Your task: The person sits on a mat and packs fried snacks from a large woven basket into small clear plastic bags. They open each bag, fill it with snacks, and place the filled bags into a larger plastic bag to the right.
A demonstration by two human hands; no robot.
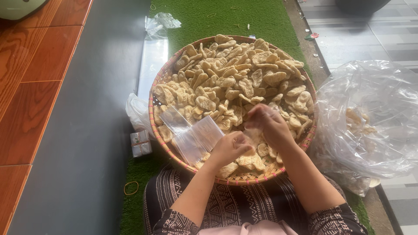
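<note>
Bagging looks to be the step in hand — we see our left hand (230, 148) and right hand (266, 124) with fingers pinched on one small clear bag (251, 135) at mid-frame, over one woven tray (162, 78) heaped with crackers (235, 74) beyond counting. Next, we judge, comes spreading its mouth — several spare bags (191, 132) lie at the tray's left, one big sack (370, 117) at right.

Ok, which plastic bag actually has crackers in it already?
The large clear bag right of the woven tray; the small flat bags lying on the crackers look empty.
</note>
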